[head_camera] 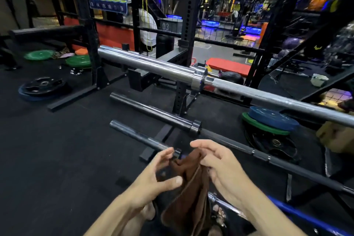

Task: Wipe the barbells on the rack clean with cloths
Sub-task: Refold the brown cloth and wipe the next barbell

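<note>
A brown cloth (189,193) hangs between my two hands at the bottom centre. My right hand (220,166) pinches its upper edge, fingers curled over the fabric. My left hand (157,174) is beside the cloth with fingers spread and the thumb against the cloth's side. Several barbells lie on the rack in front of me: a chrome barbell (153,65) at the top, a black barbell (164,115) below it, a dark barbell (138,136) whose inner end runs behind my hands, and a blue-and-chrome barbell (287,210) lowest at the right.
Black rack uprights (188,25) stand behind the bars. Stacked weight plates (272,120) lie right of the rack, with more plates (43,86) on the black floor at the left. A red mat (229,66) lies beyond. A person in white (147,23) stands far back.
</note>
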The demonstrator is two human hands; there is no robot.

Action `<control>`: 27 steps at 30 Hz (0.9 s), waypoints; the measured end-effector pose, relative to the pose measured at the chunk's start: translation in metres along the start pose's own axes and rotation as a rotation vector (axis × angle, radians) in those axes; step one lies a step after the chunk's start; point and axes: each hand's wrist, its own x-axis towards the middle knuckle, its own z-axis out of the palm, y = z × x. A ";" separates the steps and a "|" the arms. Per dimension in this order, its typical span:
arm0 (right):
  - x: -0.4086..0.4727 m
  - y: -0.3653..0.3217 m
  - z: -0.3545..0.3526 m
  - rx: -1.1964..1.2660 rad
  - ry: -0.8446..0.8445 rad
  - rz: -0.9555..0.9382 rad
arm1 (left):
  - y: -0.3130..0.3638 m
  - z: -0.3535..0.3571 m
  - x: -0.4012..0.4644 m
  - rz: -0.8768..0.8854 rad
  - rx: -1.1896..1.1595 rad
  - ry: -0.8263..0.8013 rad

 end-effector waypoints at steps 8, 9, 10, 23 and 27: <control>0.045 0.068 -0.027 0.211 0.142 0.257 | -0.016 -0.022 0.021 0.155 0.113 0.015; 0.050 0.083 -0.024 0.255 0.138 0.316 | -0.018 -0.023 0.027 0.136 0.116 -0.024; 0.054 0.100 -0.021 0.291 0.114 0.374 | -0.021 -0.024 0.034 0.112 0.113 -0.054; 0.121 0.202 0.005 0.080 -0.106 0.545 | -0.063 -0.090 0.101 -0.114 -0.109 0.235; 0.143 0.193 0.010 0.156 0.002 0.400 | -0.072 -0.116 0.121 -0.108 -0.551 0.301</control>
